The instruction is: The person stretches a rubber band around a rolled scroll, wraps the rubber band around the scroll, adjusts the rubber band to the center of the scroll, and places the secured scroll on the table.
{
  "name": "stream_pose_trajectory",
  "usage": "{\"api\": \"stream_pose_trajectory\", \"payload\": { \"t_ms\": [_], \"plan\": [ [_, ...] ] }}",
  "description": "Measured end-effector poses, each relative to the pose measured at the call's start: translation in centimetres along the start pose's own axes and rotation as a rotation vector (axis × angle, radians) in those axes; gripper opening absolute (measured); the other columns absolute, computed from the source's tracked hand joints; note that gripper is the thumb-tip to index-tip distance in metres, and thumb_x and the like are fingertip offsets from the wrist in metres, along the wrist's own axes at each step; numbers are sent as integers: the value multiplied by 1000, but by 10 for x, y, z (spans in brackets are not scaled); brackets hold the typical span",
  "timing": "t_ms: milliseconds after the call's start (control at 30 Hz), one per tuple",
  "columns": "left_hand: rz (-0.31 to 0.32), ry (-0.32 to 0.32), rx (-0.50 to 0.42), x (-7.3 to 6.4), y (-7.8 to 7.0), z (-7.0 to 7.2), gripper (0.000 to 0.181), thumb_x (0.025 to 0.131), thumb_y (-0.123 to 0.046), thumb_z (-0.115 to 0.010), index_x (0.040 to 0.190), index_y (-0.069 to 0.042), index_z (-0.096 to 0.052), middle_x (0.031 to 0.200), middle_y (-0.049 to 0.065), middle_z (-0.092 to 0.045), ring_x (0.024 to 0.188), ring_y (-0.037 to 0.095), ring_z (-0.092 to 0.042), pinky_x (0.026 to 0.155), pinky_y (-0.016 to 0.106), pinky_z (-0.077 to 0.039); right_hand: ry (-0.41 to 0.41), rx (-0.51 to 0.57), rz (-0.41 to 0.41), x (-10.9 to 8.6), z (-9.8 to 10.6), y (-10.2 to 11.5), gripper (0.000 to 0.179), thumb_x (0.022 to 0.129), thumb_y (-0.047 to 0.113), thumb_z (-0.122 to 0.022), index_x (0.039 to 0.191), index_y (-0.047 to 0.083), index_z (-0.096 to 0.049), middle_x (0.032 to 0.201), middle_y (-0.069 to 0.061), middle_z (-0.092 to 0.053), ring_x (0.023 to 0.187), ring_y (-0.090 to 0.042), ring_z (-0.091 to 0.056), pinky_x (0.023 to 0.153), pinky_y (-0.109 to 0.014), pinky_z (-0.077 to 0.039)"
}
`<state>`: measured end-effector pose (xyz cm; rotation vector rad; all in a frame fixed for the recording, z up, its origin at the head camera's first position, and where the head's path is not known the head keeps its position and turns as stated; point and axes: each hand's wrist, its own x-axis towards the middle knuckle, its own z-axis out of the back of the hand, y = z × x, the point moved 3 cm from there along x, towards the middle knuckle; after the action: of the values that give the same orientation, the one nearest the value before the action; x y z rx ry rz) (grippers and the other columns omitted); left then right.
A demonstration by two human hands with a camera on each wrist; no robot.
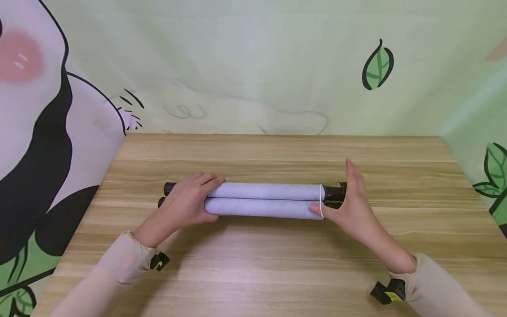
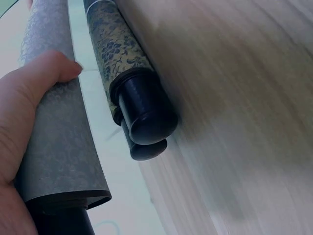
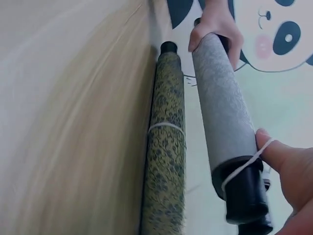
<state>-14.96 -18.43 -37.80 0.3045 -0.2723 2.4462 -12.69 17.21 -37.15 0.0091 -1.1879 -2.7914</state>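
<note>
Two pale blue-grey scrolls (image 1: 265,192) with black end knobs lie side by side, raised over the table. My left hand (image 1: 191,196) grips them near their left ends, its thumb (image 2: 54,68) along one roll. At the right ends, my right hand (image 1: 352,207) is spread, fingers straight up and thumb on the nearer roll. A white band (image 1: 320,196) crosses both rolls there and passes over the right thumb; in the right wrist view it slants across a black knob (image 3: 244,193). Dark gold patterned scrolls (image 3: 166,152), bound by another white band, lie beneath, mostly hidden from the head view.
The wooden table (image 1: 253,273) ends at the back against a pale green cloth backdrop (image 1: 245,66) with panda and leaf drawings. Small black devices (image 1: 390,291) are strapped at both wrists.
</note>
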Motion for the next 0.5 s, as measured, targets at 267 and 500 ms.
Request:
{"api": "stream_pose_trajectory", "payload": {
  "t_ms": [267,500],
  "plan": [
    [24,-62,6,1,-2,5,82,53,-39,-92,125,-9,-65,114,7,-68,98,24,-64,82,40,-57,170,162,-111,-2,1,-16,125,78,37,-83,158,7,9,165,-25,-3,152,-44,-10,120,-64,-17],
    [19,-115,-51,-1,-2,7,79,52,-36,-92,123,-11,-66,110,6,-68,96,23,-64,80,40,-57,230,321,-6,-2,-6,-20,92,82,17,-80,153,4,-23,142,-19,-51,125,-19,-53,107,-32,-42]
  ]
}}
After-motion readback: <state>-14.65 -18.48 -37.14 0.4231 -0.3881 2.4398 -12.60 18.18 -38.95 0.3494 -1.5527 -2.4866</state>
